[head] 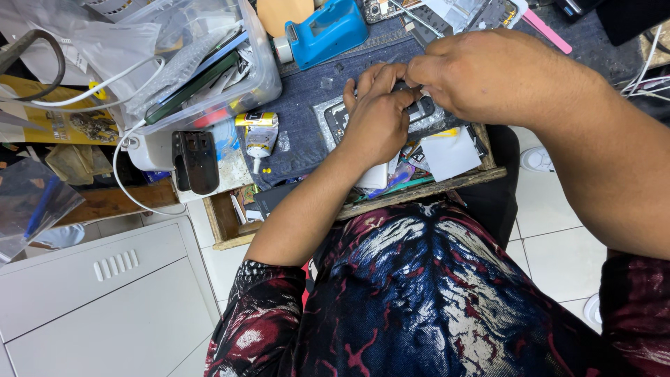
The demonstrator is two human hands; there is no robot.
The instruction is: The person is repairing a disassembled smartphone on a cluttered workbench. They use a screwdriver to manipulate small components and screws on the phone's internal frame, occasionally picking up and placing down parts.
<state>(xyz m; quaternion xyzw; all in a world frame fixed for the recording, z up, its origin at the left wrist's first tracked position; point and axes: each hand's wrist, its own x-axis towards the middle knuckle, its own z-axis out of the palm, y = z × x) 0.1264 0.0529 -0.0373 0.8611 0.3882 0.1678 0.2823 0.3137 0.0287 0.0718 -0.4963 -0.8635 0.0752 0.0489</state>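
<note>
Both hands, the left hand [377, 119] and right hand [488, 73], are pinching an opened phone [419, 112]; the glue tube [259, 136] at nine o'clock is risking a knock.

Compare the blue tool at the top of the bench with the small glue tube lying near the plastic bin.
The blue tool is bulky, blocky and bright blue; the glue tube is slim and mostly white with a yellow band. The tool lies at the far edge of the dark mat, beyond the left hand; the tube lies nearer, nozzle pointing toward the person. Both rest untouched on the mat.
</note>
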